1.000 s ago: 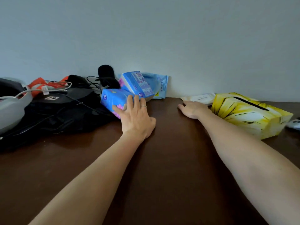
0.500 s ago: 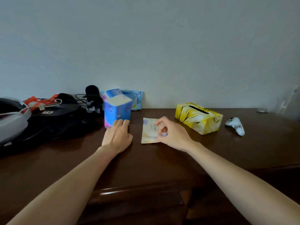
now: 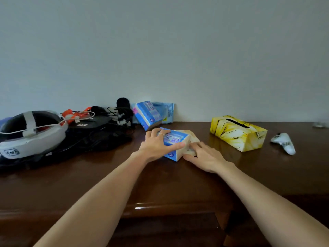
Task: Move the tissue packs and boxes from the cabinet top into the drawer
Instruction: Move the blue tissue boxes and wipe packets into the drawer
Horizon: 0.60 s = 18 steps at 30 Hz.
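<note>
Dark brown wooden cabinet top [image 3: 71, 184] is backed by a plain grey wall [image 3: 160, 50]; front edge visible, bare wood nearby. Yellow cardboard tissue box [image 3: 238, 133] stands right. Blue plastic tissue pack [image 3: 175, 141] is gripped by left hand [image 3: 156, 145], thumb curled over. Right hand [image 3: 204, 155] is laid on beige flat pack [image 3: 193, 139], mostly hidden; grip unclear.

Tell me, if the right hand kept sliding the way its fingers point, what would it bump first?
The right hand already touches the flat beige pack beside the blue tissue pack; beyond them, probably the blue pack leaning near the wall.
</note>
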Motion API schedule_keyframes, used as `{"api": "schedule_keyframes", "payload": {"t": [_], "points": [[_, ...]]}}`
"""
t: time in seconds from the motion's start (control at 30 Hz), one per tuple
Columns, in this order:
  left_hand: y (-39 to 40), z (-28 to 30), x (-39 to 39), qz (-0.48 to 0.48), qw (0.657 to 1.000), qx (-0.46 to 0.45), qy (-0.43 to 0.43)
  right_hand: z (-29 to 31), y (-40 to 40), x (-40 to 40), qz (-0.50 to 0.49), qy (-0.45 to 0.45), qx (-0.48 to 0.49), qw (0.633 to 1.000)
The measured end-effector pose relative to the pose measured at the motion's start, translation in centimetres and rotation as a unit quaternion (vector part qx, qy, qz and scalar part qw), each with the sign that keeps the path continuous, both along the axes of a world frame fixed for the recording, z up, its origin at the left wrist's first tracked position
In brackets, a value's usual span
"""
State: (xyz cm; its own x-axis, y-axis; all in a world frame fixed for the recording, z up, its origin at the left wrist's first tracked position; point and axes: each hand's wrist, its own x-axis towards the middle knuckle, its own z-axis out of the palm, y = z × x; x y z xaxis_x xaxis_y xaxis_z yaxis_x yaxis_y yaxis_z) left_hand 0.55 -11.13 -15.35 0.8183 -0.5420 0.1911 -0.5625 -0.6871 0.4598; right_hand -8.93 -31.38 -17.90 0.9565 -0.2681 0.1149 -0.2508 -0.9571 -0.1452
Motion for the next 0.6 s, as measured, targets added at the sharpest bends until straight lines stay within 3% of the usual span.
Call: {"api": "schedule_keyframes", "payload": {"t": [0.13,0.3,0.6], "points": [[0.5,0.9,0.8,-0.031,0.968,0.115,-0.222,0.2,-0.3,2.2,-0.001,0.006,-0.008,1.0],[0.9,1.6,1.2,-0.04,0.986,0.109,-0.123,-0.2,0.0,2.9,0.01,-0.017,0.022,1.0],[2.7,-0.6,-6.6,0.102,0.977,0.057,-0.18,-0.4,3.2,-1.9,-0.002,-0.077,0.049,0.996]]}}
